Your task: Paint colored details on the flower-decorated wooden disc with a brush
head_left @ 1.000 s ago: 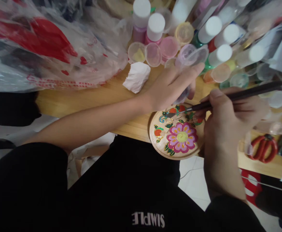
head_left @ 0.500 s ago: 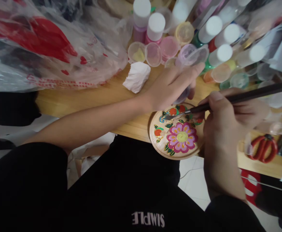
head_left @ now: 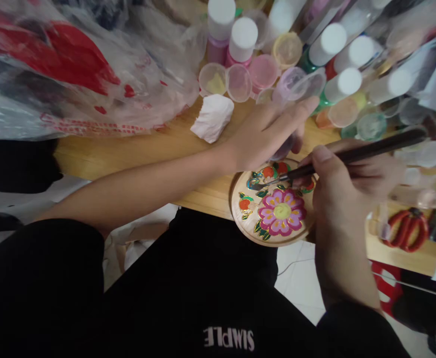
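A round wooden plaque (head_left: 253, 223) lies at the table's front edge, bearing a gold-outlined pink flower (head_left: 282, 211), orange fruits and green leaves. My right hand (head_left: 347, 174) pinches the dark handle of a slim palette knife (head_left: 315, 166). Its metal tip rests on or just over a blue curl near the plaque's upper left. My left hand (head_left: 268, 129) is curled above the plaque's far edge, around a small plastic cup (head_left: 284, 149) mostly hidden beneath the palm. One finger extends toward a clear lid (head_left: 313, 84).
Several paint cups (head_left: 265, 72) and white-capped bottles (head_left: 244, 40) crowd the back of the wooden table (head_left: 147, 171). A crumpled tissue (head_left: 212, 118) lies left of my left hand, beside a plastic bag (head_left: 91, 84). Red-handled scissors or pliers (head_left: 406, 231) lie at the right.
My right hand has shifted slightly left, with the palette knife's handle end moving left and its tip still by the blue curl. My left hand stays nearly in place.
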`<action>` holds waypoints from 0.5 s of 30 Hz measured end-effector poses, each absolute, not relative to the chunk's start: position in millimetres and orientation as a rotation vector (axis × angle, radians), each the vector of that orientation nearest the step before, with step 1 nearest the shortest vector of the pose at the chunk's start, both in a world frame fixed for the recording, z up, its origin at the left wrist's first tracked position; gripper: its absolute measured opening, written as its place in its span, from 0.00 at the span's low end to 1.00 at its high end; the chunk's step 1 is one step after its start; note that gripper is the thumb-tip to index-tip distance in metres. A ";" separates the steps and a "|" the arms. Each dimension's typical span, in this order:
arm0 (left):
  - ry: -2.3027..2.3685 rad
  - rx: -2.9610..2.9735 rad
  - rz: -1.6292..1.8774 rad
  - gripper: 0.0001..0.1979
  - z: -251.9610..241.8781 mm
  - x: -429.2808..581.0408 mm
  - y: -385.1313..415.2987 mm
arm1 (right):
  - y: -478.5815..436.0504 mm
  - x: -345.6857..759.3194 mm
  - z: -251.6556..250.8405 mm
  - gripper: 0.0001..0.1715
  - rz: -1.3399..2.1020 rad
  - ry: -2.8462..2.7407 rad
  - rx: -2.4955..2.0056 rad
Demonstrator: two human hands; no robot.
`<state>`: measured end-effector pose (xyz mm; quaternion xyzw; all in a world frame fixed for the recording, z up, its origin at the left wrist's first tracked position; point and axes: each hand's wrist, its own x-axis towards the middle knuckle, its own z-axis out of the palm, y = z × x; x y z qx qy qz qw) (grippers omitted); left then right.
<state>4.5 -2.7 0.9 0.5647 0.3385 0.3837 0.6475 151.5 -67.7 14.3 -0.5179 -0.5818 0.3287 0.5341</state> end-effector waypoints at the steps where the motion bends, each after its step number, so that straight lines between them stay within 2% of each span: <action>1: 0.758 1.283 0.874 0.37 0.9 4.4 -2.7 | -68.2 151.6 14.8 0.10 0.787 -1.388 -1.234; 15: 0.805 1.296 0.796 0.34 9.3 3.2 -1.1 | -65.7 150.8 8.5 0.11 0.697 -1.339 -1.231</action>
